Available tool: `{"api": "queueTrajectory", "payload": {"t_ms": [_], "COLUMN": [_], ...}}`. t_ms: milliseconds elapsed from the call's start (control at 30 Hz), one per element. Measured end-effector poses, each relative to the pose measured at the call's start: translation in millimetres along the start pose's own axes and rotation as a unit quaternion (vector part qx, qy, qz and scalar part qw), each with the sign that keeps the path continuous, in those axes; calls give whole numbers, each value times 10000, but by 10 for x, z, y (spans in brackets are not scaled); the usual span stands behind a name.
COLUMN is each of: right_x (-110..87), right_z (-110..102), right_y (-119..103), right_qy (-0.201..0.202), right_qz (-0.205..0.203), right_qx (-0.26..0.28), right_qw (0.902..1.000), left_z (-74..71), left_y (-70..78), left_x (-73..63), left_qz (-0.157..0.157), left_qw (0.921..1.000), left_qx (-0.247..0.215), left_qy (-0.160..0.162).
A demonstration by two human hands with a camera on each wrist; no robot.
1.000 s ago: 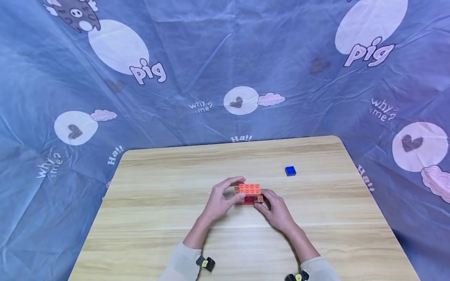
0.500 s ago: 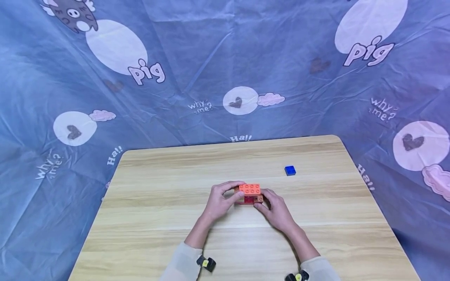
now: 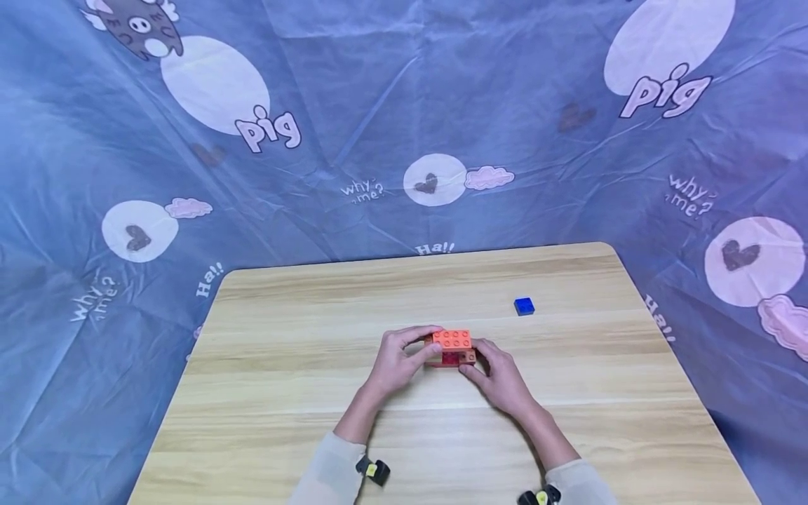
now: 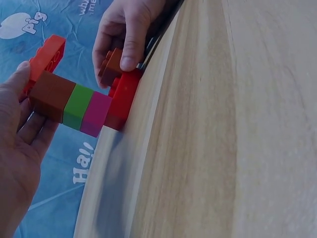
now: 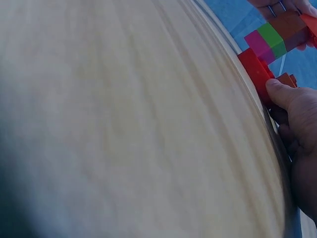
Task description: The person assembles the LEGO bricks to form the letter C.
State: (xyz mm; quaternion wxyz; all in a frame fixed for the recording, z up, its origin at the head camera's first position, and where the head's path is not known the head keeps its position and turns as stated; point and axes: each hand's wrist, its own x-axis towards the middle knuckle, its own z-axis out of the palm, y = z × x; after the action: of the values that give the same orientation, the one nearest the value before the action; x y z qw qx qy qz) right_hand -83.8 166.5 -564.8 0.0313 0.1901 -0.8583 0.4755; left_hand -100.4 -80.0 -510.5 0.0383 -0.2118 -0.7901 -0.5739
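Note:
My left hand (image 3: 393, 365) pinches the upper end of a toy-brick stack between thumb and fingers, at the orange brick (image 3: 452, 340) and the brown brick (image 4: 52, 96). Under the brown one come a green brick (image 4: 77, 106) and a pink brick (image 4: 95, 115), standing on one end of a long red brick (image 4: 125, 99). The orange brick juts out sideways over the gap, studs up. At the right end, my right hand (image 3: 505, 379) holds the red brick, its thumb on the side beside a smaller brown brick (image 4: 112, 68) seated there.
A lone blue brick (image 3: 524, 306) lies on the wooden table (image 3: 284, 351), beyond the right hand. Behind the table's far edge hangs a blue printed cloth (image 3: 353, 105). Both wrists wear small black bands.
The left index finger has come down onto the orange brick's back edge, and the left thumb has closed in at its front. The right hand keeps its hold; the bricks stay put.

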Motion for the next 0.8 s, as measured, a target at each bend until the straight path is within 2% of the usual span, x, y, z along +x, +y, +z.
{"api": "queueTrajectory", "payload": {"t_ms": [167, 267, 433, 533, 600, 700, 800], "right_x": [29, 65, 149, 218, 261, 318, 363], "right_z": [-138, -270, -551, -749, -874, -1018, -1093], "right_y": [11, 53, 225, 362, 451, 593, 733], "right_qy": [3, 140, 751, 1093, 1182, 1109, 882], "right_qz": [337, 481, 435, 489, 556, 632, 634], "right_qx": [682, 1004, 1128, 806, 486, -19, -243], "right_qw": [9971, 9937, 9898, 9895, 9902, 9918, 9938], "left_z": [3, 1, 0, 5, 10, 18, 20], "left_y": [3, 7, 0, -5, -10, -19, -18], "left_x": [9, 10, 5, 6, 6, 5, -2], "left_qz": [-39, -79, -107, -100, -111, -124, -131], "left_qw": [10000, 9999, 9999, 9999, 9999, 9999, 9999], "left_qx": [28, 64, 82, 98, 96, 95, 73], "left_qy": [-35, -26, -16, -13, -14, 0, 32]}}
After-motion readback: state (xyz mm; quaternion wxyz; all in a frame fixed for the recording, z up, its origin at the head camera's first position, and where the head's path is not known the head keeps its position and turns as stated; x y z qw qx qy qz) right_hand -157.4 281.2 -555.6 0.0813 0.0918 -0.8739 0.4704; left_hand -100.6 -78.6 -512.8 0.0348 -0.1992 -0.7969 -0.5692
